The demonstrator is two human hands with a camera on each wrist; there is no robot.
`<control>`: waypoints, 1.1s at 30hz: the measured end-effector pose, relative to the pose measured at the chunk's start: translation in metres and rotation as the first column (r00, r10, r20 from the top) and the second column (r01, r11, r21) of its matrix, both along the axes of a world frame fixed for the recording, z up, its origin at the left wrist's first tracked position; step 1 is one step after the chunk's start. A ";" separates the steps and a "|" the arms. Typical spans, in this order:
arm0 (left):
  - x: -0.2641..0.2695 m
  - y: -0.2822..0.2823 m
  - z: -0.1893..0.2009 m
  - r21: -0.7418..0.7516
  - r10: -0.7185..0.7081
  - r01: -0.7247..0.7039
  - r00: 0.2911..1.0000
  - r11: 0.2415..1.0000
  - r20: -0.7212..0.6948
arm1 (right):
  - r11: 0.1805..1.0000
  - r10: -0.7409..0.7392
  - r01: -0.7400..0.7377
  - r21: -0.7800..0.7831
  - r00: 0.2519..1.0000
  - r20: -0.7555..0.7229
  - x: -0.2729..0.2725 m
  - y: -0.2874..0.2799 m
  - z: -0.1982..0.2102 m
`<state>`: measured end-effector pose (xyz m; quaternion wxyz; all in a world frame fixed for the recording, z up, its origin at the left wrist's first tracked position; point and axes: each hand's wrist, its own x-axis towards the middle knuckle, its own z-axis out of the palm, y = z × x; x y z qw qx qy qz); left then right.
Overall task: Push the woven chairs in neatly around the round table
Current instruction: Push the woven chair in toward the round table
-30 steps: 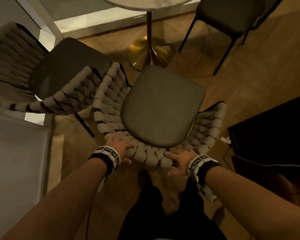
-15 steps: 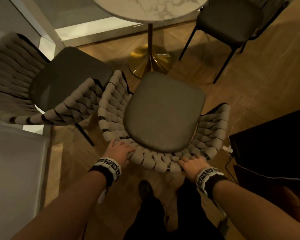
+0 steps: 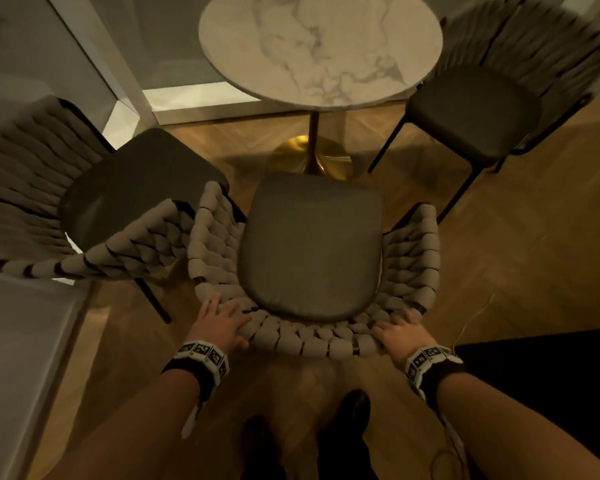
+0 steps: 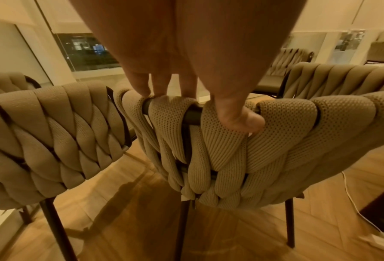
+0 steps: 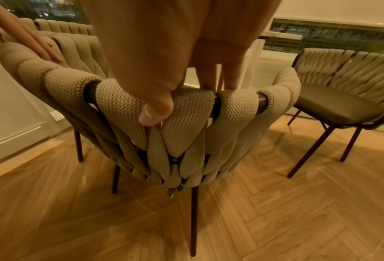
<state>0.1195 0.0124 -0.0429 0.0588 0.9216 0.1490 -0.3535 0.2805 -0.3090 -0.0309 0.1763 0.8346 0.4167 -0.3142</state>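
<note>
The middle woven chair, with a beige braided back and a dark seat, faces the round marble table, its seat front near the gold base. My left hand grips the back rail at its left end. In the left wrist view the fingers go over the rail and the thumb presses the weave. My right hand grips the rail at the right end, with its thumb on the near side. A second woven chair stands angled at the left, its back touching the middle chair. A third woven chair sits right of the table.
A dark low piece of furniture stands close on my right, with a white cable on the wooden floor beside it. A pale surface runs along the left. A glass wall frame is behind the left chair.
The middle chair has slid forward and turned square to the table, whose top has come into view. My right hand has shifted rightward along the back rail.
</note>
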 end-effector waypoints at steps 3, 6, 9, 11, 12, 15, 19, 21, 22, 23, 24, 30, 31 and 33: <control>0.016 -0.013 -0.002 -0.010 0.012 -0.012 1.000 1.000 -0.007 | 1.000 -0.001 0.002 0.009 1.000 -0.012 0.030 -0.008 -0.001; 0.037 -0.030 0.000 -0.022 0.012 -0.012 1.000 1.000 0.026 | 1.000 -0.019 0.019 0.016 1.000 0.001 0.061 -0.019 -0.001; 0.057 -0.047 0.002 -0.048 0.042 -0.038 0.996 0.998 0.076 | 0.999 -0.043 0.044 -0.023 0.998 0.038 0.089 -0.024 0.005; 0.070 -0.055 0.003 -0.052 0.055 -0.050 0.994 0.997 0.096 | 0.996 -0.058 0.062 -0.059 0.996 0.062 0.101 -0.024 0.008; 0.075 -0.057 0.004 -0.053 0.060 -0.055 0.993 0.997 0.101 | 0.995 -0.066 0.069 -0.068 0.997 0.041 0.103 -0.023 0.009; 0.086 -0.058 0.008 -0.025 0.037 -0.034 0.991 0.999 0.126 | 0.996 -0.043 0.038 -0.077 0.997 -0.061 0.102 -0.020 0.006; 0.093 -0.050 0.014 0.010 0.059 -0.060 0.996 0.998 0.065 | 0.999 -0.011 0.008 -0.046 0.999 -0.053 0.103 -0.019 0.003; 0.099 -0.045 0.013 -0.018 0.042 -0.042 0.999 0.999 -0.029 | 1.000 -0.019 0.018 -0.019 0.999 -0.049 0.104 -0.021 -0.003; 0.103 -0.043 0.013 -0.037 0.038 -0.040 0.998 0.999 -0.054 | 1.000 -0.029 0.028 -0.007 0.998 -0.047 0.107 -0.021 -0.005; 0.106 -0.042 0.011 -0.051 0.041 -0.044 0.997 0.998 -0.060 | 0.999 -0.037 0.037 0.001 0.998 -0.046 0.111 -0.022 -0.007; 0.110 -0.041 0.011 -0.060 0.047 -0.049 0.998 0.997 -0.046 | 0.999 -0.048 0.048 0.010 0.998 -0.041 0.115 -0.021 -0.009; 0.138 -0.033 0.010 -0.084 0.085 -0.080 0.994 0.993 0.063 | 0.983 -0.181 0.179 0.050 0.983 0.038 0.140 -0.007 -0.019; 0.142 -0.032 0.010 -0.085 0.087 -0.081 0.994 0.993 0.073 | 0.981 -0.189 0.187 0.047 0.981 0.043 0.146 -0.005 -0.020; 0.150 -0.031 0.010 -0.076 0.086 -0.079 0.991 0.994 0.099 | 0.980 -0.196 0.195 0.040 0.980 0.038 0.156 -0.002 -0.019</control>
